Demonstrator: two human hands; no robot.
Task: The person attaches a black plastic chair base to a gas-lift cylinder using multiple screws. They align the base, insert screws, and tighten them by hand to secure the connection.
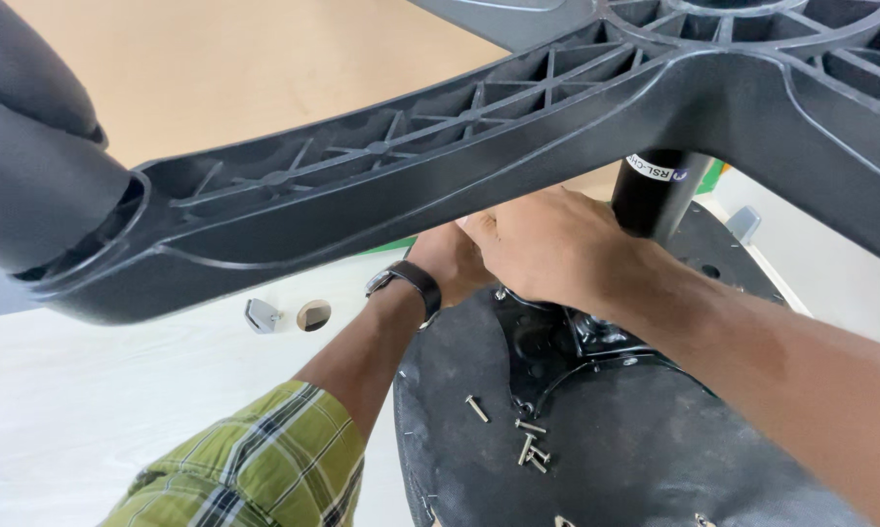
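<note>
An upturned office chair fills the view. Its grey ribbed star base (440, 166) stretches across the top, with a black caster (30, 185) at the far left end of one leg. Below lies the black underside of the seat (635, 449), carrying a black metal mechanism plate (557, 346) and a black gas cylinder (660, 190). My right hand (547, 244) reaches under the base leg beside the cylinder, fingers curled over the mechanism. My left hand (450, 259), with a dark wristwatch, sits just behind it, mostly hidden. What either hand grips is hidden. Several loose screws (528, 444) lie on the seat underside.
The seat rests on a white table (118, 410) with a round cable hole (313, 314) and a small metal bracket (261, 315) beside it. A tan floor shows beyond the base. My green plaid sleeve (255, 468) is at the bottom.
</note>
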